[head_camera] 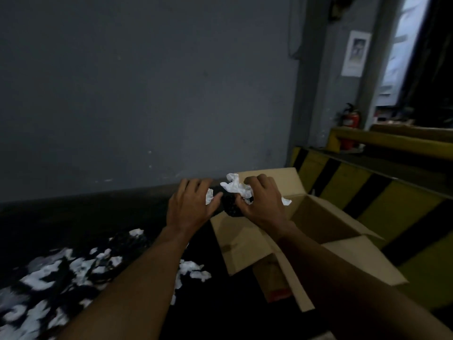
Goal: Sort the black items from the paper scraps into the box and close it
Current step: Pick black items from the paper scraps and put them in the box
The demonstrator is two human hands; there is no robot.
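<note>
The black item (231, 207) is held up between the two hands, above the near left corner of the box (326, 217), with crumpled white paper (235, 187) bunched on top of it. The right hand (263, 202) grips it, its fingers curled over the paper and its thumb against the dark bundle. The left hand (191, 207) is spread, fingers apart and nearly straight, its palm turned toward the item, and a small white scrap (209, 196) sits just beside its thumb. The box lies below and to the right of the right hand, flaps folded outward. Below the left forearm, paper scraps (49, 278) lie scattered over a dark surface, blurred. Beyond the hands stands a grey wall (147, 94). To the right of the right hand runs a yellow-and-black striped barrier (367, 200), and further off a red fire extinguisher (350, 125).
</note>
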